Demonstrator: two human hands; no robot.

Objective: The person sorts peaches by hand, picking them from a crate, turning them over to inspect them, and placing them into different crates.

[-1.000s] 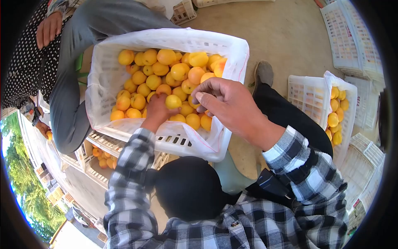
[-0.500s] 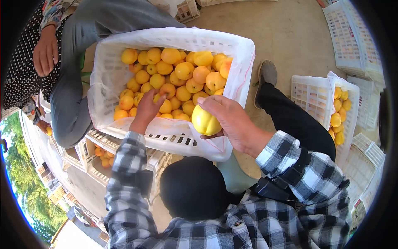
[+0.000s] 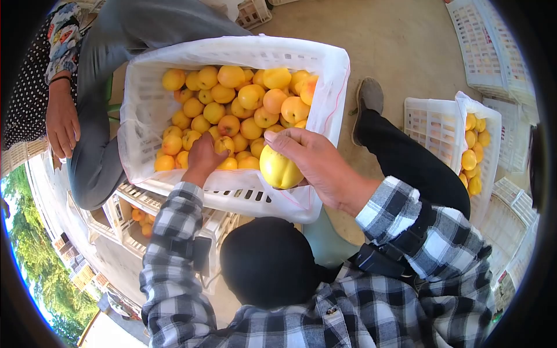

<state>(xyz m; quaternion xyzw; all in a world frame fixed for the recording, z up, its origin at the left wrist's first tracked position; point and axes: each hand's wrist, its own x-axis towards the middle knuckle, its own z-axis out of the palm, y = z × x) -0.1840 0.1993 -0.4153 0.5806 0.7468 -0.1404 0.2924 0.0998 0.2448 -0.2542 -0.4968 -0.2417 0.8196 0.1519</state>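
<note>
Right hand point(image 3: 318, 165) at frame centre clasped a yellow fruit point(image 3: 279, 168) above the white crate point(image 3: 243, 49), left hand point(image 3: 202, 156) down among piled fruit point(image 3: 232, 98), its grip impossible to tell

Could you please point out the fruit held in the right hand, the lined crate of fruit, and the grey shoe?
yellow fruit point(image 3: 279, 170), head view, middle of its bare skin.
white crate point(image 3: 232, 49), head view, its lined far rim.
grey shoe point(image 3: 368, 95), head view, its upper.

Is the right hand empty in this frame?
No, the right hand grips a large yellow fruit over the near side of the white crate.
</note>
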